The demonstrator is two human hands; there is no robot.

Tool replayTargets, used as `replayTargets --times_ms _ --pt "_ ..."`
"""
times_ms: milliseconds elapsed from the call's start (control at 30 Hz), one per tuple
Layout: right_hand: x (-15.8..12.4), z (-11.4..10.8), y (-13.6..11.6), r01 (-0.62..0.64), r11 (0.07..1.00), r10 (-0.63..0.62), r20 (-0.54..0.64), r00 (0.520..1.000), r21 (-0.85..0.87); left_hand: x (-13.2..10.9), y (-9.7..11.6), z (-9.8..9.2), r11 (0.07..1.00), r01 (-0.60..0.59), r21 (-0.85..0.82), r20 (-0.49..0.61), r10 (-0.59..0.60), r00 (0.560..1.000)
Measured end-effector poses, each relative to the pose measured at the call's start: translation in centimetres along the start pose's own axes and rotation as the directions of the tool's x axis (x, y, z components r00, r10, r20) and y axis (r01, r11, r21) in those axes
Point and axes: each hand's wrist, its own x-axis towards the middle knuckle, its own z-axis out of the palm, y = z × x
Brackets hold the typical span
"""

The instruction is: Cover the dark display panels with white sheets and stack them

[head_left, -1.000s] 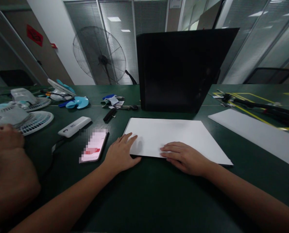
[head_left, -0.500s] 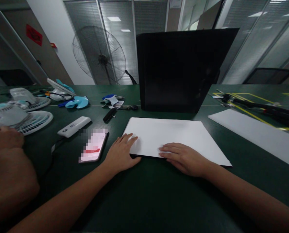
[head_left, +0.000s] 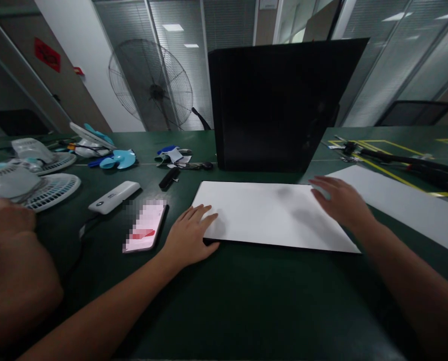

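Note:
A white sheet (head_left: pixel 261 213) lies flat on the dark green table (head_left: pixel 246 301) in front of me. My left hand (head_left: pixel 189 236) rests open on the sheet's near left corner, fingers flat. My right hand (head_left: pixel 340 201) hovers open over the sheet's far right corner, fingers stretched out and slightly blurred. A tall black panel (head_left: pixel 276 105) stands upright just behind the sheet.
A phone (head_left: pixel 145 225) and a white power bank (head_left: pixel 114 197) lie left of the sheet. Fan parts (head_left: pixel 39 185) and another person's arm (head_left: pixel 9 271) are at far left. A second white sheet (head_left: pixel 404 208) and a black tripod (head_left: pixel 408 165) lie right.
My right hand left the sheet's near edge and moved up and to the right, to the far right corner. My left hand stayed in place.

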Motion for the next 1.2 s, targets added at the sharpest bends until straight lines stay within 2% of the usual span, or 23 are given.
replayTargets --times_ms 67,133,200,267,367,533,733,833,900,967,1033,1100,1200 --pt "0.0 0.5 4.7 -0.256 0.961 0.256 -0.021 0.967 -0.105 0.0 0.2 -0.2 0.999 -0.048 -0.013 -0.003 0.048 0.999" --pt "-0.7 1.5 8.3 -0.42 0.895 0.42 -0.031 0.907 -0.147 0.0 0.3 -0.2 0.997 -0.074 -0.022 0.017 0.074 0.997" --pt "-1.5 2.7 10.5 -0.527 0.834 0.534 -0.004 0.846 -0.162 -0.1 0.4 -0.2 0.997 -0.078 -0.011 0.045 0.079 0.996" --pt "-2.0 3.7 11.5 -0.598 0.783 0.61 0.027 0.792 -0.172 -0.1 0.5 -0.2 0.997 -0.076 0.015 0.07 0.075 0.995" --pt "-2.1 4.4 11.5 -0.632 0.753 0.649 0.044 0.76 -0.185 -0.1 0.6 0.0 0.995 -0.09 0.039 0.097 0.086 0.992" --pt "-1.6 3.6 10.0 -0.607 0.765 0.633 0.078 0.77 -0.214 -0.2 0.8 0.4 0.993 -0.098 0.067 0.101 0.091 0.991" --pt "-1.5 0.5 7.2 -0.651 0.727 0.652 -0.079 0.754 -0.217 0.0 1.0 0.7 0.993 -0.088 0.073 0.117 0.079 0.99" --pt "-1.5 -2.0 3.9 -0.601 0.761 0.572 -0.182 0.799 -0.244 0.5 1.3 0.7 0.995 -0.073 0.072 0.105 0.065 0.992" --pt "-1.7 -3.4 0.6 -0.494 0.816 0.444 -0.221 0.868 -0.3 0.8 1.5 0.6 0.996 -0.067 0.065 0.094 0.061 0.994" --pt "-2.1 -4.1 -3.1 -0.315 0.88 0.271 -0.168 0.948 -0.357 0.9 1.6 0.6 0.996 -0.076 0.047 0.07 0.073 0.995" --pt "-2.6 -3.9 -6.7 -0.099 0.931 0.09 -0.042 0.995 -0.351 0.8 1.5 0.7 0.996 -0.085 0.031 0.0 0.085 0.996" --pt "-3.2 -2.8 -9.6 0.121 0.953 -0.11 0.056 0.992 -0.279 0.8 1.5 0.8 0.995 -0.091 0.035 -0.117 0.094 0.989" --pt "-4.2 -0.9 -12.4 0.429 0.893 -0.423 0.066 0.904 -0.137 0.7 1.5 0.8 0.986 -0.144 0.08 -0.276 0.16 0.948"
